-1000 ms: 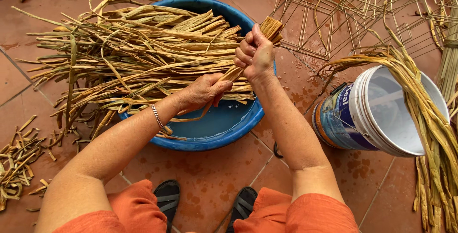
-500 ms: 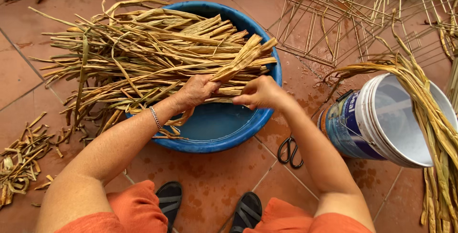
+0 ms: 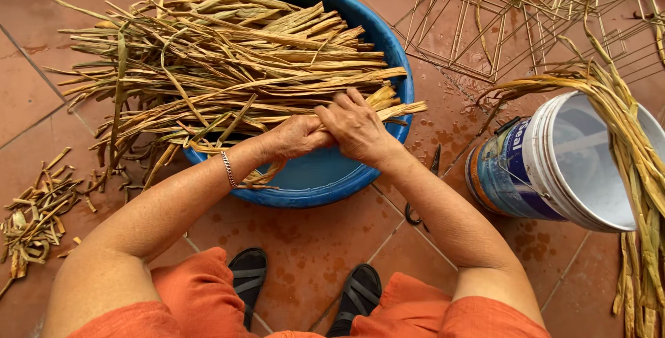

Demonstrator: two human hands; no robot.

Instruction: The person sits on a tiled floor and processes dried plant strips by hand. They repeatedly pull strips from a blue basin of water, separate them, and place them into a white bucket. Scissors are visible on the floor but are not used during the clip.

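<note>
Left hand (image 3: 294,136): closed around a bunch of dried plant strips, knuckles up, touching the right hand; a metal bracelet (image 3: 226,168) sits on the wrist.
Right hand (image 3: 358,127): laid flat over the same strips, fingers spread toward 11 o'clock, pressing down rather than gripping fully.
Dried plant strips (image 3: 228,68): a long yellow-brown bundle lying across the blue basin, tips fanning toward 9 o'clock, cut ends at 3 o'clock under both hands.
Blue basin (image 3: 388,47): round, on the tiled floor, directly ahead of the person's sandals (image 3: 305,286).
White bucket (image 3: 554,165): tipped on its side at 3 o'clock of the basin, more strips (image 3: 623,144) draped over its rim.
Scissors (image 3: 419,199): on the floor between basin and bucket, partly hidden by the right forearm.
Wire frames (image 3: 499,12): on the floor at 1 o'clock.
Trimmings (image 3: 34,220): a small heap at 8 o'clock.
</note>
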